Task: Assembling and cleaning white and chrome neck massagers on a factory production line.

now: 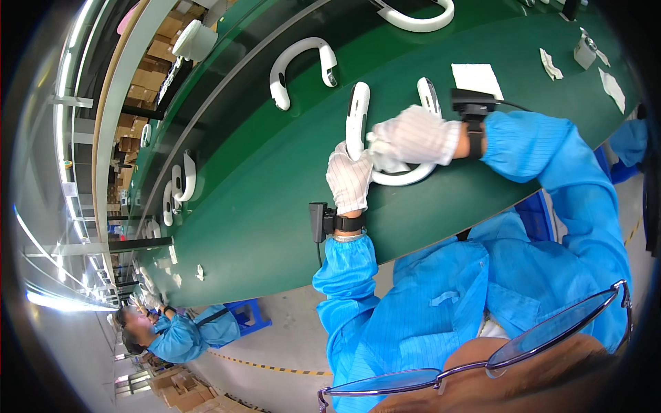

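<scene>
A white U-shaped plastic band (357, 113) lies on the green conveyor belt (255, 179) in front of me. My left hand (349, 177), in a white glove, grips the band near its curved end. In its white glove, my right hand (413, 135) presses a white cloth against the band's curve (406, 177). Both wrists carry black strapped devices. My sleeves are blue.
Another white U-shaped band (301, 67) lies further along the belt, and several more (180, 184) sit to the left. White cloths or papers (476, 77) lie on the belt at right. A co-worker in blue (172, 334) sits at lower left. Cardboard boxes (148, 72) stand beyond the belt.
</scene>
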Available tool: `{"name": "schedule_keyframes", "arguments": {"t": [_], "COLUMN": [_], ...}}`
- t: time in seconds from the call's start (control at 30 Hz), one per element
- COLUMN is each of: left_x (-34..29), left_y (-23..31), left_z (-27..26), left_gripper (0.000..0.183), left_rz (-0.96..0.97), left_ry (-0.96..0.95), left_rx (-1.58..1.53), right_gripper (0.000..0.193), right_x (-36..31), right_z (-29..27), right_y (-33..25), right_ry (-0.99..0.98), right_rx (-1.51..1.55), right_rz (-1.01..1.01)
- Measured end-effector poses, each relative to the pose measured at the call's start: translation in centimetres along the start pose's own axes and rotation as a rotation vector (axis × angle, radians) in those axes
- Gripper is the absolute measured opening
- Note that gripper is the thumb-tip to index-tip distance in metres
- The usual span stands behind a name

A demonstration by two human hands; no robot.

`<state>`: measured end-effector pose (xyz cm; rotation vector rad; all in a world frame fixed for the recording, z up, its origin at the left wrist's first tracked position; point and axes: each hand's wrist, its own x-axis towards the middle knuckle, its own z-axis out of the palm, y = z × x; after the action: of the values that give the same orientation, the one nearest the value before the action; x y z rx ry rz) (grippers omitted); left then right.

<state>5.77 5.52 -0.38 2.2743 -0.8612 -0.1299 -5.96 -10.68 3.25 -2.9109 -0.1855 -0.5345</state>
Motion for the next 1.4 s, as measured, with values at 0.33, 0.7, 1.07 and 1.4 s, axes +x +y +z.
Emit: {"name": "schedule_keyframes", "arguments": {"t": [0.33,0.7,1.07,1.4], "left_x": [-0.5,-0.8,-1.9,-7.0], "left_y": [0.6,-2.1,-0.5,3.2], "left_z": [-1.6,-2.6,-5.0,-11.0], "left_gripper": [0.036,0.033,0.024,0.059], "left_rz": [-0.032,0.029,-0.242,0.318], "left_ry": [-0.082,-0.041,-0.12,0.269], "left_rx": [0.086,0.078,-0.754,-0.615], "right_gripper": [0.027,0.02,0.025,0.019], "right_x": [9.9,10.7,5.4,-1.2], "right_z": [0.1,-0.9,-0.5,-1.7], "right_y": [5.4,3.0,-1.1,-12.4], "right_ry": [-0.188,-0.212,0.062,0.061], "right_rx": [-0.306,-0.288,0.115,0.054], "right_rz": [0.285,0.322,0.246,-0.071]}}
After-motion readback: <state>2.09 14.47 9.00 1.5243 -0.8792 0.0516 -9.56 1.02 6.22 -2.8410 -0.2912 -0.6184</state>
